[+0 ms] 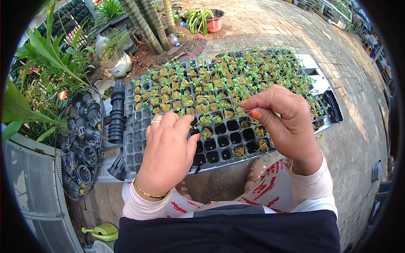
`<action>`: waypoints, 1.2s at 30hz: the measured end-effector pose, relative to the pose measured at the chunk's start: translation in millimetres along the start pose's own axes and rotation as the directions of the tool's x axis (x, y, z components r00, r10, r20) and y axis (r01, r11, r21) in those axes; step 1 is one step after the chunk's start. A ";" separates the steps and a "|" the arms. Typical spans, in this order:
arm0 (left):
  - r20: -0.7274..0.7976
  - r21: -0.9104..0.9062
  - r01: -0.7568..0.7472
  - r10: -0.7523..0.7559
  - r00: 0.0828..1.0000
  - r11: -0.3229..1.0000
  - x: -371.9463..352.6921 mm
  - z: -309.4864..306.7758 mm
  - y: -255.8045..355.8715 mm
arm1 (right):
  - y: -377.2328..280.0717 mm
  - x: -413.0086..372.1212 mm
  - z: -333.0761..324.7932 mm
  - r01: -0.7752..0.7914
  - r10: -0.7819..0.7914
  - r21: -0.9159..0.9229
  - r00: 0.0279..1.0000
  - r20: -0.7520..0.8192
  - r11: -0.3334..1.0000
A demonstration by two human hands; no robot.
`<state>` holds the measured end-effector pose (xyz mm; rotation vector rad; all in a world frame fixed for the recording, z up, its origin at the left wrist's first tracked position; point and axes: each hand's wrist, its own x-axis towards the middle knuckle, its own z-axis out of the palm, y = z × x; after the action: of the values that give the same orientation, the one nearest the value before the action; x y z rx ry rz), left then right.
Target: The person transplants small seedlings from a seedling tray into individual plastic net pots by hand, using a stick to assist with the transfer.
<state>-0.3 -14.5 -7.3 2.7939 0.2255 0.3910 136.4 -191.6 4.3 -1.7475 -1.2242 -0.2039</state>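
Observation:
Black seedling trays [213,156] hold many green seedlings in brownish plugs; several cells at the near edge are empty. My left hand [164,147] rests over the tray's near left part, fingers bent forward, tips partly hidden against the seedlings; whatever they may hold cannot be seen. Over the right part, my right hand [284,120] pinches a thin stick-like item [236,111] between thumb and forefinger, pointing left across the cells. Left of the trays lie a stack of black net pots [117,114] and a single net pot [117,168].
An oval wire basket [101,145] of black net pots sits at the left. Beyond the trays are tree trunks [145,25], a red planter [215,22] and a white pot [120,65]. A green watering can [103,231] stands low at the left.

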 end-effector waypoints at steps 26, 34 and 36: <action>-0.150 0.023 -0.135 0.137 0.979 0.991 0.9 20.2 12.3 | 9.9 6.1 25.4 -0.140 0.139 0.001 0.988 0.070 0.990; -0.151 0.051 -0.128 0.135 0.979 0.990 2.3 21.0 13.0 | 12.5 11.3 27.7 -0.177 0.180 -0.036 0.970 0.165 0.984; -0.161 0.044 -0.145 0.150 0.975 0.988 2.8 21.4 12.9 | 14.3 11.5 29.1 -0.151 0.160 -0.060 0.969 0.190 0.987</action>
<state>10.0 -32.1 -22.0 2.8205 0.0602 0.6604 142.9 -162.5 -12.8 -1.9290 -1.2208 0.0330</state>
